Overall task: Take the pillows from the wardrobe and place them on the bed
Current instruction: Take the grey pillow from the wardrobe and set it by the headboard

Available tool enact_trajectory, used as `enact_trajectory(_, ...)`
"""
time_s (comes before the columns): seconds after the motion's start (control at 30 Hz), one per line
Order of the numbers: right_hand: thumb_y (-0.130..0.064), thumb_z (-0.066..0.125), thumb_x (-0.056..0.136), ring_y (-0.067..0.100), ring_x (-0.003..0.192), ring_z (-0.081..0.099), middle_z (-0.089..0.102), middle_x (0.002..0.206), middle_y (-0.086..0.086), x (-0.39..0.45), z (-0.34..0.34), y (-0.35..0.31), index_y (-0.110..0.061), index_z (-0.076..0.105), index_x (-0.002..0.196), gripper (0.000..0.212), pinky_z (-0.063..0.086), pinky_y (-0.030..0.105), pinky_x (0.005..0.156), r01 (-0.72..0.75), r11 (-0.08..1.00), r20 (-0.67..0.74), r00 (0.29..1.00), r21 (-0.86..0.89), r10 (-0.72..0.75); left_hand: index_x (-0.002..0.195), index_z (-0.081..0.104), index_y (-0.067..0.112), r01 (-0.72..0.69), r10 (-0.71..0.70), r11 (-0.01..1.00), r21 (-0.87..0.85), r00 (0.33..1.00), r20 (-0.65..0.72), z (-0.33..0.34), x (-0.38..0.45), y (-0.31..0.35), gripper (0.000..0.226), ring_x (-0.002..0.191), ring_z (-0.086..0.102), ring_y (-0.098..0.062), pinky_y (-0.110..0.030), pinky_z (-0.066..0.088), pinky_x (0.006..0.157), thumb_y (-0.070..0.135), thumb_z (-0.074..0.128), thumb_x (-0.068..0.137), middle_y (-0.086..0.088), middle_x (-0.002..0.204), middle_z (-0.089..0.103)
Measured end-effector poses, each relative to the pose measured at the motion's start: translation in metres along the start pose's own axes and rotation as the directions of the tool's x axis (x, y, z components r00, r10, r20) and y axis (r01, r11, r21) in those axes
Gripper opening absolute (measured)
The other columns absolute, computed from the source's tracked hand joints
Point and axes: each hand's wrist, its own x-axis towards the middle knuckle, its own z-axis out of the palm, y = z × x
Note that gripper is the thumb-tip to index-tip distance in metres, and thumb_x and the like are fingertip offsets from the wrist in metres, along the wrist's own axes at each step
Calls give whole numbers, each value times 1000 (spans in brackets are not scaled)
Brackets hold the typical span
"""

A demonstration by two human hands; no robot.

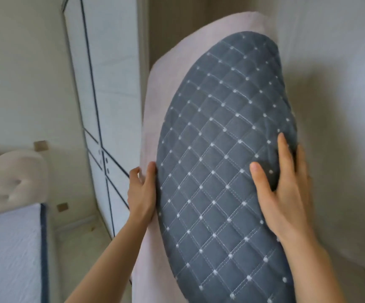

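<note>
A grey quilted pillow [220,160] with white stitched diamonds fills the middle of the view, held upright in front of me. Behind it stands a pale pink pillow [177,62], pressed against the grey one. My left hand [141,193] grips the left edges of both pillows, thumb on the grey fabric, fingers on the pink side. My right hand [284,193] lies flat on the grey pillow's right side, pressing into it. The white wardrobe [107,95] with dark trim lines stands behind on the left, its doors closed. The bed [9,248] lies at the lower left.
A cream tufted headboard [9,178] rises at the left above the bed's pale cover. A plain wall fills the right side. A strip of light floor [79,237] runs between the bed and the wardrobe.
</note>
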Motion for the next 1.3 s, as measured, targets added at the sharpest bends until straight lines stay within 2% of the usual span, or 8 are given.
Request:
enact_trajectory(0.13, -67, 42, 79, 25, 141, 21, 15, 160, 6, -30, 12, 15, -47, 17, 147, 75, 18, 38, 112, -51, 986, -37, 998, 159, 58, 133, 44, 33, -66, 73, 992, 109, 996, -60, -21, -14, -4, 77, 100, 55, -22, -39, 42, 92, 82, 41, 74, 5, 116, 58)
enact_trajectory(0.3, -46, 51, 86, 23, 145, 19, 19, 156, 17, -73, 45, 22, -21, 24, 150, 74, 20, 47, 117, -21, 931, -76, 996, 365, 52, 123, 45, 37, -157, 198, 966, 204, 959, -203, -54, -26, -9, 60, 94, 57, -22, -35, 39, 84, 75, 44, 78, 3, 102, 62)
enact_trajectory(0.53, -48, 49, 90, 21, 145, 18, 17, 155, 23, -105, 87, -17, -9, 24, 149, 76, 16, 32, 117, 88, 846, -50, 996, 526, -72, 130, 43, 28, -233, 311, 945, 231, 858, -408, -136, -36, -18, 59, 103, 59, -24, -38, 43, 88, 63, 43, 83, -4, 118, 64)
enact_trajectory(0.7, -53, 48, 89, 15, 145, 17, 15, 158, 16, -118, 122, -62, -21, 21, 151, 75, 17, 29, 116, 96, 778, 60, 984, 621, -169, 129, 45, 23, -175, 288, 953, 248, 778, -558, -203, -44, -35, 59, 98, 56, -19, -37, 42, 87, 61, 42, 85, 1, 112, 61)
enact_trajectory(0.87, -53, 50, 86, 15, 145, 16, 12, 159, 8, -143, 170, -111, -27, 18, 151, 76, 22, 43, 116, 64, 732, 209, 939, 678, -275, 125, 46, 24, -69, 242, 961, 268, 679, -693, -275, -50, -64, 58, 86, 53, -12, -34, 36, 78, 66, 39, 84, 15, 93, 58)
enact_trajectory(0.97, -51, 50, 85, 17, 145, 15, 9, 159, 5, -160, 203, -148, -32, 12, 151, 78, 22, 46, 116, 35, 713, 305, 888, 700, -343, 126, 48, 21, -9, 214, 964, 265, 616, -758, -319, -48, -81, 59, 90, 56, -15, -38, 40, 80, 66, 33, 89, 6, 103, 62)
enact_trajectory(1.13, -62, 46, 84, 23, 141, 23, 10, 158, 2, -186, 263, -210, -38, 5, 150, 82, 28, 34, 107, 1, 702, 411, 810, 712, -418, 122, 51, 14, 74, 215, 952, 298, 533, -819, -389, -32, -100, 64, 94, 58, -25, -42, 45, 80, 66, 31, 89, -8, 107, 65)
enact_trajectory(1.3, -64, 50, 81, 25, 140, 25, 9, 157, 0, -211, 329, -255, -42, -1, 148, 87, 35, 50, 109, -110, 714, 541, 734, 692, -412, 116, 51, 18, 109, 237, 939, 326, 483, -843, -443, -4, -120, 53, 83, 57, -17, -36, 44, 72, 63, 38, 92, 0, 97, 61)
